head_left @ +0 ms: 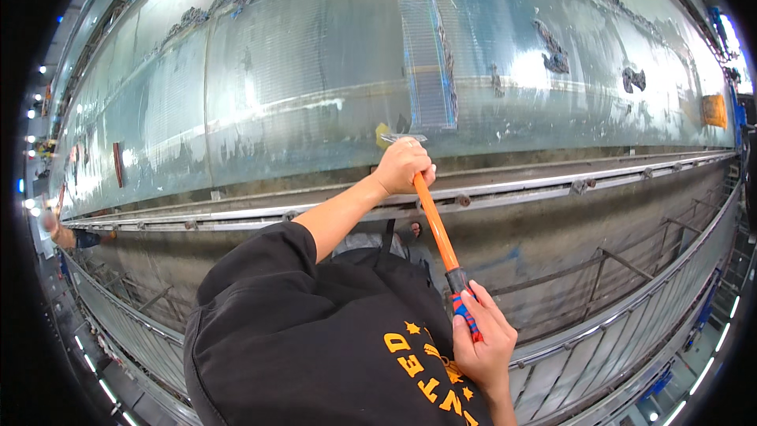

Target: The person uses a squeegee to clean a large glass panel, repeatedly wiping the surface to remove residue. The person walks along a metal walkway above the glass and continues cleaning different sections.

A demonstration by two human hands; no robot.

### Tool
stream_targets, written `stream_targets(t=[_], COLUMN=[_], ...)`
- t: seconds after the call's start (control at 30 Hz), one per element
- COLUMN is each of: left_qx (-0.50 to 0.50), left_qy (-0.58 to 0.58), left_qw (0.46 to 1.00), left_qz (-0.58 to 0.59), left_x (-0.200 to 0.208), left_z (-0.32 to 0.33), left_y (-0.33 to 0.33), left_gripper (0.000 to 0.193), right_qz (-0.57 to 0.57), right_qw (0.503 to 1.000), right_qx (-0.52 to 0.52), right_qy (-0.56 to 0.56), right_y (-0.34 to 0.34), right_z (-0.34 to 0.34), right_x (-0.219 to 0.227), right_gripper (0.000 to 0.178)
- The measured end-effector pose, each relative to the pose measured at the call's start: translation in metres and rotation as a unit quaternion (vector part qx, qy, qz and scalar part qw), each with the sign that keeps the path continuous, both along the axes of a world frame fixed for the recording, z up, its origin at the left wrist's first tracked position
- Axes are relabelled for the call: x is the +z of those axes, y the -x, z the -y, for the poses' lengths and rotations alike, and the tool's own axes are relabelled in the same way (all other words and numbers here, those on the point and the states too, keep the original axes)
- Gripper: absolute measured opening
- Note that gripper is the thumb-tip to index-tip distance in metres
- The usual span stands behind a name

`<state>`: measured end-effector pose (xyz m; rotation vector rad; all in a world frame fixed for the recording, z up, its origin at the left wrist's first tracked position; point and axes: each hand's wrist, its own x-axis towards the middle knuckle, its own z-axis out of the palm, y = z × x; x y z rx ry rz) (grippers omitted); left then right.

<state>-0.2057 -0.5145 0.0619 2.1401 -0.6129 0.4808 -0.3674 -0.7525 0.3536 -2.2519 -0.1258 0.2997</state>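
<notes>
Both hands are on a long-handled scraper with an orange shaft (436, 225) and a red and blue grip. My left hand (404, 166) is closed around the shaft's far end, close to the blade (404, 138). The blade lies at the near edge of a wet, greenish glass-like surface (315, 122), though my hand partly hides it. Lower down, my right hand (482, 339) is wrapped round the grip, in front of my body. Just beyond the blade begins a lined, scraped-looking strip (432, 71) with dark residue along its right edge.
Clumps of grey residue (552, 51) lie on the surface, with a yellow block (714, 111) at its far right and a brown strip (118, 164) at left. A metal rail (536, 193) borders the near edge. Another person's hand (54, 226) shows at far left.
</notes>
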Motion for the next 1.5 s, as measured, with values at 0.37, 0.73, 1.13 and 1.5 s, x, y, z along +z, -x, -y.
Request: stream_targets(t=[0.37,0.73,1.13,1.5], left_qx=[0.028,0.067,0.141,0.094], left_qy=[0.048,0.041,-0.038,0.007], left_qw=[0.998,0.996,0.98,0.994], left_qz=[-0.006,0.05,0.137,0.054], left_x=[-0.014,-0.036,-0.072,-0.033], left_z=[-0.002,-0.123,-0.239,-0.101], left_y=[-0.023,-0.277,-0.493,-0.225], left_gripper=[0.033,0.027,0.026,0.028], right_qz=[-0.037,-0.08,0.058,-0.025], right_qw=[0.998,0.995,0.998,0.997], right_qx=[0.035,0.056,0.017,0.068], right_qy=[0.022,0.01,0.004,-0.04], right_y=[-0.053,-0.294,-0.451,-0.228], right_z=[-0.019,-0.127,-0.216,-0.094], right_x=[0.017,-0.012,-0.111,-0.027], right_gripper=[0.032,0.03,0.03,0.044])
